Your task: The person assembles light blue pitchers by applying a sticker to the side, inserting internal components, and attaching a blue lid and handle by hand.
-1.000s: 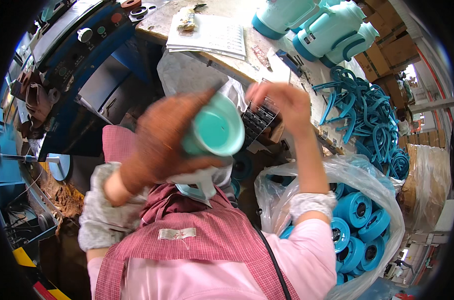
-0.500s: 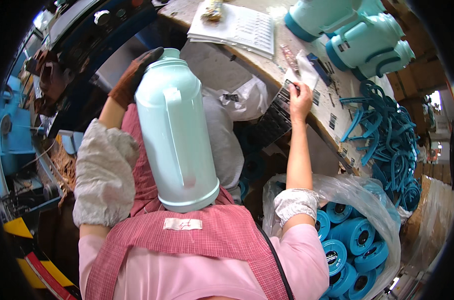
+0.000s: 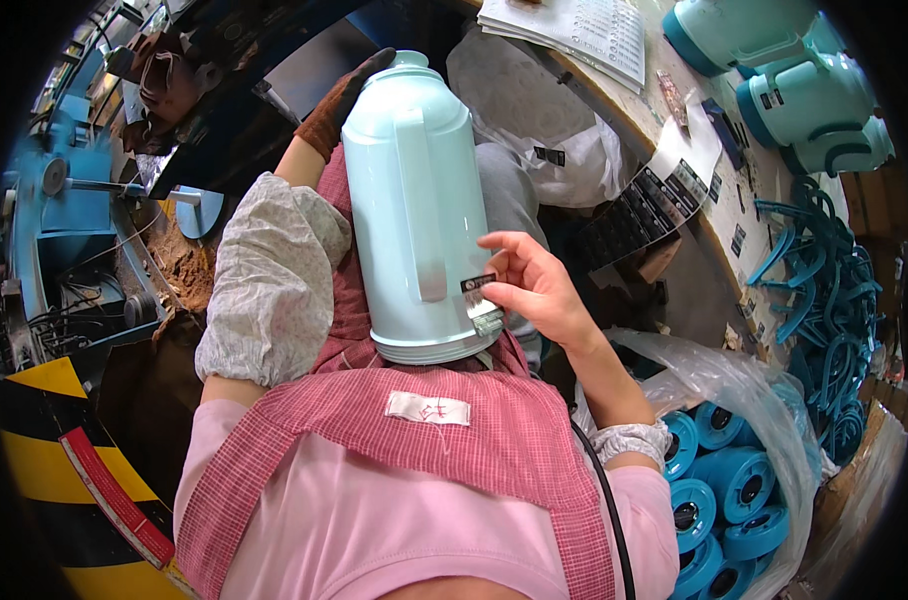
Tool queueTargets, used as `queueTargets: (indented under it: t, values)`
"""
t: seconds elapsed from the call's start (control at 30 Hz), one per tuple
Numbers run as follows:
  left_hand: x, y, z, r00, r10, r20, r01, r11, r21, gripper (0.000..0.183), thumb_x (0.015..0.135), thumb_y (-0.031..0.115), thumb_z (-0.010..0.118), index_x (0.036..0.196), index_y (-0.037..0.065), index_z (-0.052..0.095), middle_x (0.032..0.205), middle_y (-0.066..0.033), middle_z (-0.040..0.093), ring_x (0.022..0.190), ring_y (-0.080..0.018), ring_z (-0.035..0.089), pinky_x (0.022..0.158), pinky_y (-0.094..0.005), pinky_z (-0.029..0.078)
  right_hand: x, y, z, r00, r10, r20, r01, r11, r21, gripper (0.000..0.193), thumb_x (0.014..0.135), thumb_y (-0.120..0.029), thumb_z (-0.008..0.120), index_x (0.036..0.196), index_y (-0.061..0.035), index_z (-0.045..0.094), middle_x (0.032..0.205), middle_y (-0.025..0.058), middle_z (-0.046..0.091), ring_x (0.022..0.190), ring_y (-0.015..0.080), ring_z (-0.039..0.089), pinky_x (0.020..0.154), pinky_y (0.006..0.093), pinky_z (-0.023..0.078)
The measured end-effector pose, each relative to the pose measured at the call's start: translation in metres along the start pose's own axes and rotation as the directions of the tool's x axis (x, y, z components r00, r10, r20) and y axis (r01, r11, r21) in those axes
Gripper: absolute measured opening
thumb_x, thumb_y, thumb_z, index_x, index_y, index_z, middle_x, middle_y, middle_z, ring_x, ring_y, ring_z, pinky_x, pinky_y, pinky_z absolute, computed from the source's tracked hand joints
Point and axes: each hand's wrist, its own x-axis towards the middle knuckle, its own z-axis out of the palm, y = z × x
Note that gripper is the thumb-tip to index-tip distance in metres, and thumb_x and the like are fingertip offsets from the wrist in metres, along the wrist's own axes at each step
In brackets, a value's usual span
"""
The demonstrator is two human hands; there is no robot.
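Pale mint flask on the person's lap, off the worktop's near edge, neck pointing away, base toward the apron. Left hand, brown-gloved, laid along shoulder and neck; underside hidden, cannot tell how far it closes. Right hand, bare, thumb and fingers pinched on a small black label at the flask's lower right side. Flask looks stiff, fairly light for its bulk, glossy enough to slip in a bare palm; best hold likely neck or moulded handle. Label likely thin, flimsy, easily creased; take by one end.
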Motion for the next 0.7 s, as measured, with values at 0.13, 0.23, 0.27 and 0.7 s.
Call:
queueTargets:
  t: [0.13,0.23,0.27,0.7]
  values:
    - [-0.015,0.005,0.014,0.999,-0.013,0.049,0.015,1.0,-0.027,0.042,0.086,0.04,0.054,0.114,0.008,0.055,0.104,-0.0084,0.061,0.089,-0.015,0.06,0.081,-0.0307,0.05,0.0,0.015,0.013,0.992,-0.044,-0.119,0.037,0.997,-0.064,0.039,0.079,0.003,0.059,0.115,-0.0024,0.044,0.082,-0.0003,0.05,0.072,0.0041,0.05,0.062,0.018,0.043]
    - [-0.03,0.007,0.015,0.997,-0.011,0.082,0.015,0.999,-0.051,0.042,0.086,0.04,0.055,0.113,0.008,0.056,0.102,-0.0082,0.061,0.088,-0.0145,0.06,0.08,-0.0302,0.05,0.0,0.02,0.021,0.986,-0.076,-0.149,0.056,0.99,-0.132,0.038,0.078,0.002,0.061,0.112,-0.0027,0.046,0.08,-0.0005,0.051,0.07,0.0044,0.05,0.06,0.019,0.043]
    - [-0.035,0.008,0.015,0.996,-0.008,0.092,0.013,0.998,-0.06,0.042,0.086,0.041,0.055,0.112,0.008,0.056,0.102,-0.0081,0.061,0.088,-0.0143,0.059,0.079,-0.03,0.05,0.0,0.023,0.023,0.984,-0.096,-0.149,0.063,0.975,-0.211,0.037,0.077,0.001,0.062,0.111,-0.0027,0.046,0.079,-0.0004,0.051,0.068,0.0045,0.05,0.059,0.0195,0.043]
    - [-0.071,0.035,0.02,0.925,0.373,0.07,-0.372,0.928,-0.027,0.038,0.085,0.041,0.057,0.102,0.007,0.058,0.088,-0.0049,0.06,0.08,-0.0107,0.057,0.071,-0.0262,0.05,0.094,-0.047,-0.102,0.825,-0.562,-0.054,0.046,0.163,-0.985,0.014,0.078,-0.014,0.06,0.088,-0.0051,0.061,0.084,0.0128,0.062,0.08,0.0291,0.059,0.072,0.0354,0.048]
